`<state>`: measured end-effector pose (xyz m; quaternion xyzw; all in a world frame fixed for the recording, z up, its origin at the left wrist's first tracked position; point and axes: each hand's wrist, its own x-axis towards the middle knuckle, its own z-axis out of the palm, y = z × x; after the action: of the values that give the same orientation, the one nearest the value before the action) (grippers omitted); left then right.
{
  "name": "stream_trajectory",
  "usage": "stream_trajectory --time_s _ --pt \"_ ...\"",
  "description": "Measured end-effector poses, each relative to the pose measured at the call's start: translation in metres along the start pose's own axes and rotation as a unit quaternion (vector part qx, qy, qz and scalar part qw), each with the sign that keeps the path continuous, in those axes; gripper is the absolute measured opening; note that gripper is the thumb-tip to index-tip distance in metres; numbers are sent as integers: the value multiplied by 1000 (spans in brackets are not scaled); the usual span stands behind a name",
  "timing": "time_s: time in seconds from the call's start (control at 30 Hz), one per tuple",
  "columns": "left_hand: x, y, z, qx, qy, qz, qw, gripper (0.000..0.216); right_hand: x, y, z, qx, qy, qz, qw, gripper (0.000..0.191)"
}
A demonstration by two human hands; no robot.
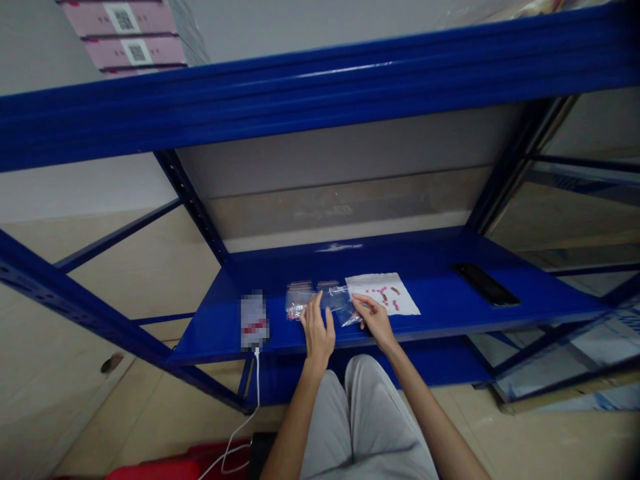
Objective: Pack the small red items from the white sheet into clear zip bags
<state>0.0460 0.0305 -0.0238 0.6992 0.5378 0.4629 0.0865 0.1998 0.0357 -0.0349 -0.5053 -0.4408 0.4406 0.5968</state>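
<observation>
On the blue metal shelf (440, 287) lie several small clear zip bags (300, 297) and a white sheet (383, 293) with small pink and brown pieces on it. My left hand (317, 330) rests flat, fingers stretched, on one clear bag (336, 301) between the pile and the sheet. My right hand (374, 319) pinches the right edge of that same bag, next to the sheet's near left corner.
A blurred phone-like item (254, 321) with a white cable (240, 427) lies at the shelf's left. A black flat device (486, 285) lies at the right. A blue beam (320, 87) crosses overhead, with pink boxes (125, 33) above. My grey-trousered knees (360, 420) sit below the shelf.
</observation>
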Motion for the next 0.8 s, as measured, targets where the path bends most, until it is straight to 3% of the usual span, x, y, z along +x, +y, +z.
stream_trajectory --time_s 0.23,0.4,0.5,0.63,0.8 --pt "7 -33 -4 113 -5 -28 993 34 2 -8 11 -14 -15 -14 1000 50" --pt "5 -35 3 152 9 -51 987 43 11 -13 27 -86 23 -100 991 43" --pt "5 -34 5 169 17 -61 984 45 18 -11 32 -192 23 -162 968 38" --pt "4 -36 5 185 25 -63 980 42 19 -9 34 -367 11 -194 910 31" --pt "3 -36 3 181 34 -68 980 37 10 -8 33 -424 48 -219 878 25"
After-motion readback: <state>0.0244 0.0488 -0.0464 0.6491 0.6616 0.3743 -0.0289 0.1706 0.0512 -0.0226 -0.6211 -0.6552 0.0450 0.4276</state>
